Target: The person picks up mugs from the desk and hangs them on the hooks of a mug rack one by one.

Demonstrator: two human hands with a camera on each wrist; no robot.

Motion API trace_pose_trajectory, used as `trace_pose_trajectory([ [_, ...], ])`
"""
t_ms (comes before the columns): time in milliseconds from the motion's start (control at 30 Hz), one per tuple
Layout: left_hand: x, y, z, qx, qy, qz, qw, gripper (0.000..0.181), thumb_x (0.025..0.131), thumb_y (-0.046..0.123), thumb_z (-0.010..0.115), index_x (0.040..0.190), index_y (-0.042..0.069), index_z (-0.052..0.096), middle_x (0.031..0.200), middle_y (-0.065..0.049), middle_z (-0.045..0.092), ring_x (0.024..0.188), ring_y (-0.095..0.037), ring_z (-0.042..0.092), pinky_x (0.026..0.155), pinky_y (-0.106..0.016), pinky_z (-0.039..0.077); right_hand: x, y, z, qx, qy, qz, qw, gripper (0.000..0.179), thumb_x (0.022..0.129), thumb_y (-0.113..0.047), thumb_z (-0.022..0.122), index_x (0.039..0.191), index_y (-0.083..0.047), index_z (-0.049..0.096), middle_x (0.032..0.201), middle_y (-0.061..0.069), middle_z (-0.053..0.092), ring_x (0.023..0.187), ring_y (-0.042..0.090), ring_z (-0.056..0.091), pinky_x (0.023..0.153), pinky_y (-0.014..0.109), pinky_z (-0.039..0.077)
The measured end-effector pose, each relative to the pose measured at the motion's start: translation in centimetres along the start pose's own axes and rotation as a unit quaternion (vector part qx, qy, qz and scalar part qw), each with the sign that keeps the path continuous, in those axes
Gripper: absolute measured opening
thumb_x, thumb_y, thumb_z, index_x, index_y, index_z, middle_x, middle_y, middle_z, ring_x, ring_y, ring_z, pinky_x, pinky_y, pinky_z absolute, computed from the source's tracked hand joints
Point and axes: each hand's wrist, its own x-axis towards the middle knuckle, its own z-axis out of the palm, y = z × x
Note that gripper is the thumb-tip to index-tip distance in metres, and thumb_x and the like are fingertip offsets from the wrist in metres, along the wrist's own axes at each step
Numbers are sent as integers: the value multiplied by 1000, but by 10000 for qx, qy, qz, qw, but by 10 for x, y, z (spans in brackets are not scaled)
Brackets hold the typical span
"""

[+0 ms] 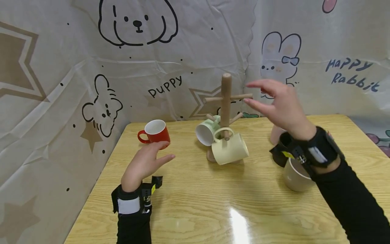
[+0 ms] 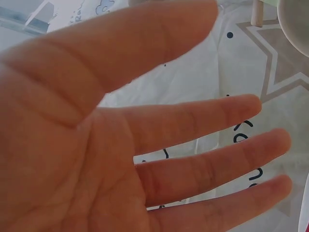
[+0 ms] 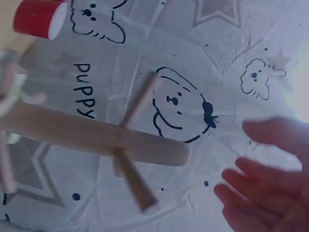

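A wooden mug tree [image 1: 225, 105] stands mid-table with pegs at two heights. From its lower pegs hang a pale yellow mug [image 1: 232, 149], by its handle at the front, and a pale green mug [image 1: 204, 133] at the left. My right hand [image 1: 284, 106] is raised beside the upper right peg, thumb and fingers spread apart; in the right wrist view nothing lies between its fingers [image 3: 260, 176]. My left hand [image 1: 143, 162] hovers in front of the red mug [image 1: 159, 133], fingers extended and holding nothing; its fingertips overlap the mug's lower edge in the head view.
On the right, a beige mug [image 1: 296, 179] and a pinkish mug [image 1: 275, 135] stand partly hidden behind my right wrist. A printed cloth [image 1: 170, 37] hangs behind and to the left of the wooden table [image 1: 189, 210].
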Motion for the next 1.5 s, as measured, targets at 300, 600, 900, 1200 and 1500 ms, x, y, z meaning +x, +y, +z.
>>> trace_pose_trajectory([
  [300,-2,3,0,-147,191,117,9996,48,80,30,62,117,-1,55,115,-18,60,103,-30,54,87,-49,45,83,38,12,1755,-3106,626,9321,61,85,-23,57,139,-13,31,140,10,39,124,19,37,105,41,29],
  [600,-3,3,-1,-83,27,39,10000,49,81,32,60,119,1,54,118,-17,58,105,-30,52,89,-50,43,95,66,37,3361,-3265,633,8811,40,83,-16,60,119,0,53,111,2,62,110,22,50,96,32,41],
  [900,-1,9,2,-76,-117,-30,9999,49,82,33,59,119,3,54,117,-16,59,105,-29,53,88,-48,44,83,62,44,3211,-2307,396,9177,34,79,-15,64,110,-1,60,97,-2,68,96,20,59,82,23,48],
  [1200,-1,10,2,-61,-83,-84,9999,48,82,33,59,119,3,54,117,-15,59,104,-29,53,87,-47,45,64,38,43,1983,-1120,993,9687,38,77,-18,67,109,0,60,104,19,65,89,13,61,79,26,50],
  [1500,0,11,3,-129,-74,-80,9999,48,81,34,60,118,3,55,116,-15,60,103,-28,53,86,-47,45,61,24,43,819,-409,1433,9854,38,69,-26,74,97,-1,65,94,18,67,76,18,63,62,19,50],
])
